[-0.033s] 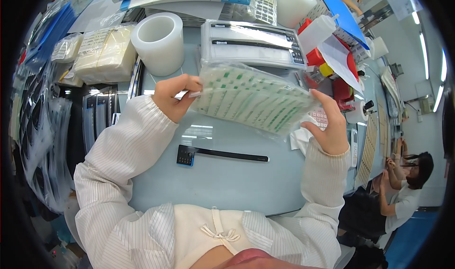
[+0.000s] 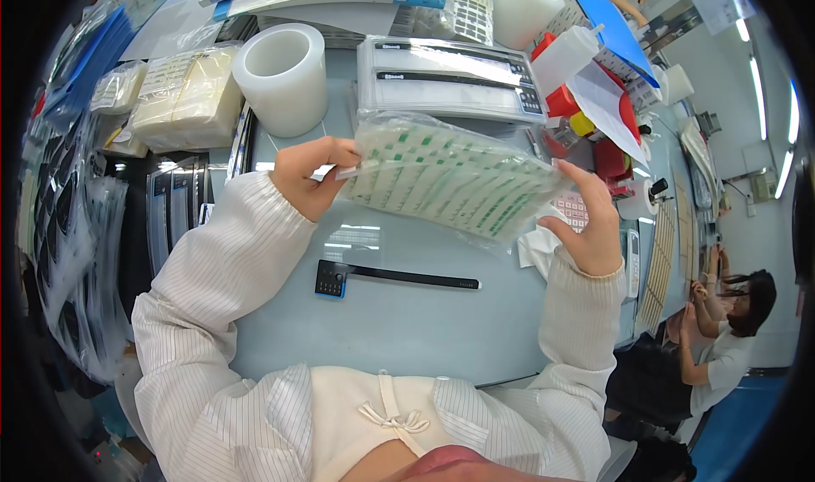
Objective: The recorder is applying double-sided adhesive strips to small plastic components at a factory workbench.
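Observation:
A clear plastic bag [image 2: 450, 185] of sheets printed with green marks hangs tilted above the table. My left hand [image 2: 312, 172] pinches its left edge, fingers curled and closed. At the other end, my right hand [image 2: 592, 226] holds the right edge, fingertips on top and the thumb lower down. Below the bag, a black L-shaped panel [image 2: 399, 276] lies flat on the table, its wide keypad end to the left and its long strip running right. Neither hand touches that panel.
Behind the bag sits a stack of packed clear panels [image 2: 450, 79]. To its left stand a roll of clear film [image 2: 282, 79] and a wrapped pale block [image 2: 187, 96]. Bottles [image 2: 567, 58] and red containers [image 2: 611, 159] crowd the right. Another person [image 2: 722, 338] sits at far right.

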The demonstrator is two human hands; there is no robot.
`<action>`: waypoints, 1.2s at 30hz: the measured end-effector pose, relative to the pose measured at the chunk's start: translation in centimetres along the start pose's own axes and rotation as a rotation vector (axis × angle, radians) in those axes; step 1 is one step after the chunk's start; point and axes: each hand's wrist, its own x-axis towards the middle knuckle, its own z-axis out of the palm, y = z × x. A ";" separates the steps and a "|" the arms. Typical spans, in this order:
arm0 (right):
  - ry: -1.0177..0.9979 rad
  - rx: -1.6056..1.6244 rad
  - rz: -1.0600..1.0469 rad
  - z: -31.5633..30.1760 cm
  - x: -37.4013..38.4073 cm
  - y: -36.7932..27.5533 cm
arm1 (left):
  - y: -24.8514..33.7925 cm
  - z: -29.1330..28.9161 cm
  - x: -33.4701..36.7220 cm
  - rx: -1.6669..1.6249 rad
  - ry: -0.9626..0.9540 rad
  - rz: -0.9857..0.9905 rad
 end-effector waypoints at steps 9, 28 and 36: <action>0.073 1.127 0.382 3.8 -2.4 3.3 | -0.8 -1.0 -1.4 0.070 -0.045 0.019; 0.619 1.217 0.015 3.4 0.3 1.1 | 0.7 -2.3 1.8 -0.296 0.470 -0.140; 0.561 1.206 0.187 0.3 8.5 3.9 | 2.6 -7.8 3.5 -0.089 0.598 0.134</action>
